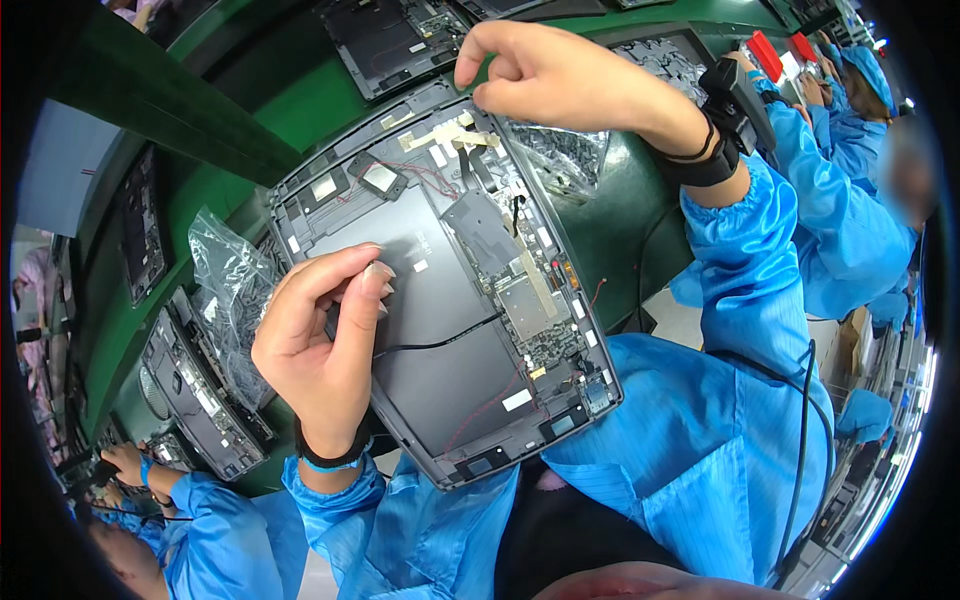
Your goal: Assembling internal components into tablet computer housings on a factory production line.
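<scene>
An opened tablet or laptop chassis [455, 375] lies tilted in front of me, its dark inner shell and circuit board [540, 345] exposed. My left hand [325, 345] is over its left part, thumb and fingertips pinched together; anything between them is too small to make out. Above the far edge, my right hand [555, 80] has its fingers curled, with thumb and index close together near the chassis corner. A small speaker-like part [380, 178] with thin red wires lies inside the far end. A black cable [440, 345] runs from beside my left hand toward the board.
Plastic bags of dark parts [235, 290] lie on the left, with another clear bag [565, 150] below my right forearm. More opened chassis stand at the left [200, 400] and far side [390, 40]. A green post [180, 100] rises at upper left. Co-workers in blue sit on both sides.
</scene>
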Demonstrator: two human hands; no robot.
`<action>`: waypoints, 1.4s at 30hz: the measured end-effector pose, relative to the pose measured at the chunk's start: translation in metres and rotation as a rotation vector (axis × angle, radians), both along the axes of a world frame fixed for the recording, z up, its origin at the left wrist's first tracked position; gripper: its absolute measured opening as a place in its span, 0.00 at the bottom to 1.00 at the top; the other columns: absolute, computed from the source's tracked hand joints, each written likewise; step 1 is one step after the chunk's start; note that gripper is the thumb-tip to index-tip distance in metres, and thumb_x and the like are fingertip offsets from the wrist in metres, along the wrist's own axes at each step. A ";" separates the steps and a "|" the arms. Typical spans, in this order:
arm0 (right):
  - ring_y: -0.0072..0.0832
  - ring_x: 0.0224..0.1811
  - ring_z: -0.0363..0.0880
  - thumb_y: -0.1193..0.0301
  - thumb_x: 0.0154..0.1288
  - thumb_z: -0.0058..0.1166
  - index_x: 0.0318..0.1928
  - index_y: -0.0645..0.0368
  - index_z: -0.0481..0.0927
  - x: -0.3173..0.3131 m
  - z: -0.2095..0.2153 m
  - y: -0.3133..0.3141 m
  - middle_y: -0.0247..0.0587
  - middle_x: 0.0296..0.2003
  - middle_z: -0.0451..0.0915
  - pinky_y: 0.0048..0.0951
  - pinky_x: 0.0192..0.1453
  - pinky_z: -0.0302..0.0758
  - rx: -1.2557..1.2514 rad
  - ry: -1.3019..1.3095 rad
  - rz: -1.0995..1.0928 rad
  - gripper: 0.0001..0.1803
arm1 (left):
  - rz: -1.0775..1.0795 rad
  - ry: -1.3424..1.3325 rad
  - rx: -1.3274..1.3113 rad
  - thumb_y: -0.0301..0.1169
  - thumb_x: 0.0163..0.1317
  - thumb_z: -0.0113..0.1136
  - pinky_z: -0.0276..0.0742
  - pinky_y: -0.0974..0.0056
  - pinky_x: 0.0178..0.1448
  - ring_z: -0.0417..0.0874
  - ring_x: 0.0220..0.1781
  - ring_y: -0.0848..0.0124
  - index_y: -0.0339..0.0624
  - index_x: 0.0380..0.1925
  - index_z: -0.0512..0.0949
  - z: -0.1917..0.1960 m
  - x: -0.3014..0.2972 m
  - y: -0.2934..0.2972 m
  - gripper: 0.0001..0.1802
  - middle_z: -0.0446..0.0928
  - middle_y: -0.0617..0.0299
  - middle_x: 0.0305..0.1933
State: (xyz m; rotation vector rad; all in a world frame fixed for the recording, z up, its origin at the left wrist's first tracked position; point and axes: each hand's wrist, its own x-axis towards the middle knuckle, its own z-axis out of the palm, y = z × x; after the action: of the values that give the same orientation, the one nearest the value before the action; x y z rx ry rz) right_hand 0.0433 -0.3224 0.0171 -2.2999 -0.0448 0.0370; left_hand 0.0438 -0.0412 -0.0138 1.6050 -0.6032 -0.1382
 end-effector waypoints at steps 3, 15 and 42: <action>0.15 0.25 0.70 0.72 0.63 0.51 0.50 0.62 0.75 0.001 -0.004 0.006 0.32 0.23 0.75 0.23 0.28 0.66 -0.068 0.020 0.037 0.15 | -0.002 0.005 -0.005 0.16 0.60 0.62 0.79 0.73 0.39 0.83 0.36 0.72 0.29 0.41 0.80 0.000 0.000 0.000 0.09 0.81 0.53 0.39; 0.13 0.21 0.66 0.69 0.67 0.48 0.50 0.59 0.75 0.002 -0.013 0.006 0.29 0.21 0.72 0.18 0.24 0.63 0.139 0.055 0.017 0.13 | 0.006 -0.010 -0.039 0.15 0.60 0.62 0.77 0.72 0.40 0.82 0.36 0.73 0.29 0.42 0.80 -0.003 -0.001 0.001 0.10 0.81 0.54 0.38; 0.16 0.21 0.67 0.74 0.59 0.49 0.49 0.59 0.77 -0.007 -0.006 0.019 0.29 0.18 0.70 0.24 0.25 0.62 -0.093 -0.079 0.024 0.16 | -0.011 -0.055 -0.021 0.17 0.66 0.54 0.78 0.71 0.38 0.80 0.35 0.73 0.30 0.51 0.79 0.002 0.010 0.012 0.14 0.78 0.55 0.39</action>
State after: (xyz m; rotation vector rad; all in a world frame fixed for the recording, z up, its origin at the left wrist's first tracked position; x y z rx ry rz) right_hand 0.0360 -0.3031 0.0107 -2.3927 -0.1141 -0.0402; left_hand 0.0535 -0.0293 -0.0118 1.5894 -0.6538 -0.0963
